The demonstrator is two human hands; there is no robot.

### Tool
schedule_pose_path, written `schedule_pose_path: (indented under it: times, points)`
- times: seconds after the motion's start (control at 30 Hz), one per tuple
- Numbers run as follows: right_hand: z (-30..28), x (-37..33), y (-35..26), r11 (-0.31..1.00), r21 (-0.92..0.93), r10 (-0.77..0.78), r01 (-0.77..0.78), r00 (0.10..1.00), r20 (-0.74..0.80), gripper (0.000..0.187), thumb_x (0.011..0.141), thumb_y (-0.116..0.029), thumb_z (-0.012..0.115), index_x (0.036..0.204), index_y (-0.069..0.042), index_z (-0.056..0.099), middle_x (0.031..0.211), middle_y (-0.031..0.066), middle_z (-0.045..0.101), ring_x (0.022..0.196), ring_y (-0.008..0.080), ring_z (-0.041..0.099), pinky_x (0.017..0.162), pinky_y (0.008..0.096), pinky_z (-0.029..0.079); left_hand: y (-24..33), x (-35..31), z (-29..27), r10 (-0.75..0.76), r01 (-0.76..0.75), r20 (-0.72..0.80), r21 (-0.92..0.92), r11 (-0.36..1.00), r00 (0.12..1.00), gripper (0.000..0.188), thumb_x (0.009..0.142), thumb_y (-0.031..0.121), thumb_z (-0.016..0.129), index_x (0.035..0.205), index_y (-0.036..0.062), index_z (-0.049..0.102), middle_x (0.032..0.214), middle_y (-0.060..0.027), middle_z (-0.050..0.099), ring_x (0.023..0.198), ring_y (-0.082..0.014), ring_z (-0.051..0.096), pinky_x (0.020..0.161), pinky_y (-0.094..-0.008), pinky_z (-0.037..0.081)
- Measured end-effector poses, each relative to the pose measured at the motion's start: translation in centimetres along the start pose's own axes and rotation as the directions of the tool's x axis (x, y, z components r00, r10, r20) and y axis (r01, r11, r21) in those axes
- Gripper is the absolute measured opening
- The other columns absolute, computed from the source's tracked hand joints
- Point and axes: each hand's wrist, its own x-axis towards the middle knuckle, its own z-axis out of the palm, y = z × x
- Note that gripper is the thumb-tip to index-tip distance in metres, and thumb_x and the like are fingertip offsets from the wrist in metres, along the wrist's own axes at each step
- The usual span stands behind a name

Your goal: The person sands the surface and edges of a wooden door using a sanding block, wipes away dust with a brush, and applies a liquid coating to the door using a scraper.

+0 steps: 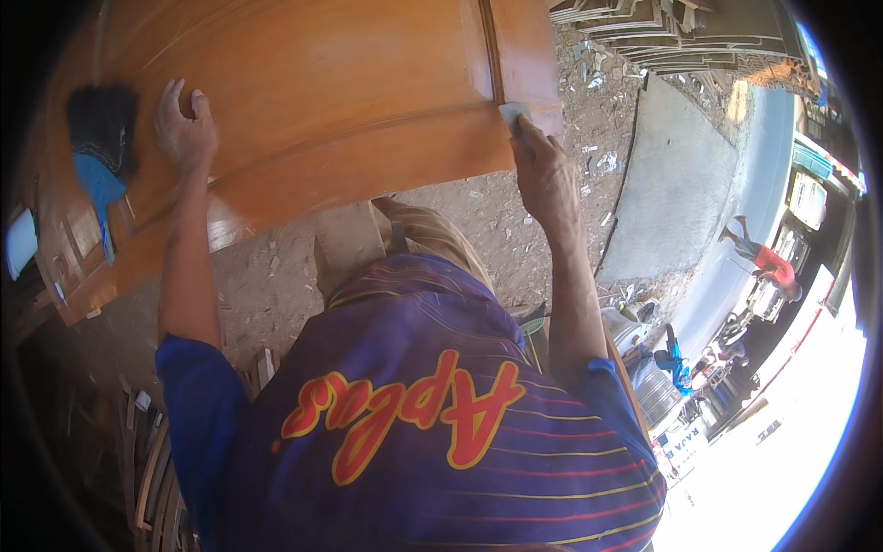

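Observation:
A large varnished orange-brown wooden panel [331, 83], with raised mouldings like a door, lies in front of me. My right hand [547, 175] is closed around a small flat pale-grey piece of sandpaper [515, 117]. It presses this against the panel's near right corner, by the end of a dark groove. Over the left part of the panel is my left hand [189, 131], its fingers slightly bent and the thumb apart, with nothing in it. Whether its fingertips touch the wood I cannot tell. Beside it lies a wide black brush [101, 129] with a blue handle.
Stacked boards [681, 37] stand at the far right. A grey slab [676, 184] lies on the littered dirt ground [515, 221]. Beyond is a road [717, 267] with a person in red [777, 267]. Wood strips [156, 469] lie at lower left.

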Motion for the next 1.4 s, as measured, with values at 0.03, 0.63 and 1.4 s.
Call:
schedule_pose_path:
  times: [0.03, 0.63, 1.4]
  points:
    - [0.4, -0.5, 0.5, 1.0, -0.004, 0.008, -0.008, 1.0, -0.004, 0.036, 0.104, -0.022, 0.06, 0.135, -0.006, 0.067, 0.101, 0.0304, 0.07, 0.089, 0.0457, 0.071, 0.078, 0.0521, 0.055, 0.2, -0.1, 0.1, -0.031, 0.031, 0.005, -0.04, 0.999, 1.0, 0.039, 0.097, 0.028, 0.066, 0.13, 0.0066, 0.068, 0.142, -0.0131, 0.064, 0.132, -0.0343, 0.057, 0.113, -0.0489, 0.043]
    - [1.5, -3.5, 2.5, 0.993, 0.117, -0.017, 0.003, 0.993, 0.116, 0.036, 0.103, -0.015, 0.054, 0.139, -0.012, 0.059, 0.106, 0.0252, 0.07, 0.097, 0.0443, 0.069, 0.083, 0.0524, 0.056, -2.1, 0.1, 1.2, 0.153, -0.154, 0.013, 0.048, 0.987, 0.988, 0.04, 0.102, 0.025, 0.064, 0.128, -0.0045, 0.066, 0.136, -0.0248, 0.064, 0.125, -0.0419, 0.062, 0.109, -0.0502, 0.048]
    - [7.7, -12.6, -1.6, 0.94, 0.33, 0.062, 0.088, 0.906, -0.418, 0.054, 0.096, 0.001, 0.057, 0.149, 0.002, 0.049, 0.107, 0.0233, 0.068, 0.087, 0.0346, 0.066, 0.08, 0.0454, 0.055, -3.8, -0.7, -3.1, -0.026, 0.077, 0.188, -0.27, 0.96, 0.982, 0.044, 0.102, 0.029, 0.062, 0.138, 0.0038, 0.059, 0.142, -0.0187, 0.06, 0.133, -0.0364, 0.054, 0.113, -0.0509, 0.041]
